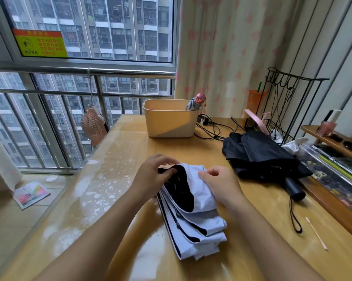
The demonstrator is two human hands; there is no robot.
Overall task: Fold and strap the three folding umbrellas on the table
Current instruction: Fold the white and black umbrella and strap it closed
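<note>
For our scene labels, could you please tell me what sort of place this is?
Probably a room in a high-rise flat: a window facing tower blocks, a curtain, and a cluttered table.

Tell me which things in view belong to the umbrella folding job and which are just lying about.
Job: white umbrella, pinched by left hand and right hand; black umbrella, loose on the table; pink-capped umbrella, standing in the bin.

Lying about: cables, swab, fan.
</note>
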